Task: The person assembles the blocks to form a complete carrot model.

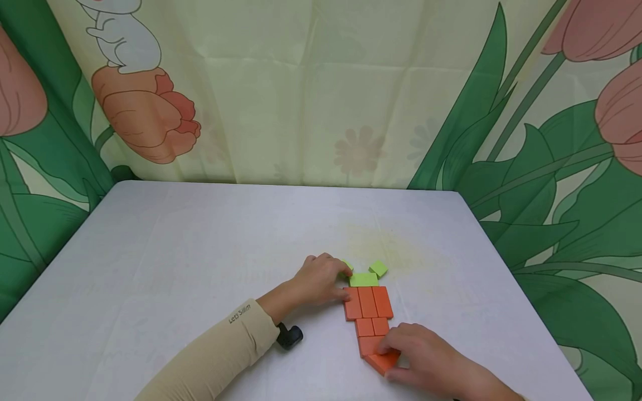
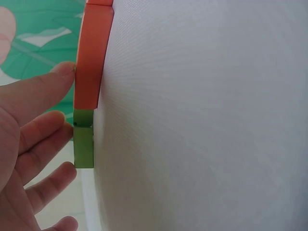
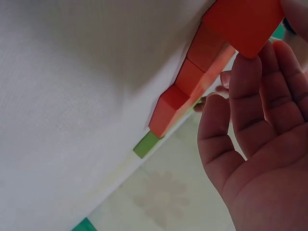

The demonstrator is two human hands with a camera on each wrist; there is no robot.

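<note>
A: From the head view, where is each hand? I want to seat the last piece well.

B: The carrot figure lies flat on the tabletop (image 1: 200,245). The right hand (image 1: 426,356) rests on the orange tip block (image 1: 382,361) at the near end, its fingertips pressing it toward the orange blocks (image 1: 368,303). The left hand (image 1: 321,281) touches the far left side of these, just beside the wide green block (image 1: 363,279). A small green block (image 1: 378,269) sits apart, tilted.

A: And the left wrist view?

B: The fingers (image 2: 53,84) are nearly straight, the grip is wide and holds nothing. One fingertip touches the edge of the orange block (image 2: 91,62), the others are near the green block (image 2: 84,142).

A: The right wrist view?

B: The palm is open, fingers (image 3: 252,91) straight against the tip block (image 3: 243,21). I think it is best to push slowly with flat fingers while the left hand braces the row, so no block slides away.
</note>
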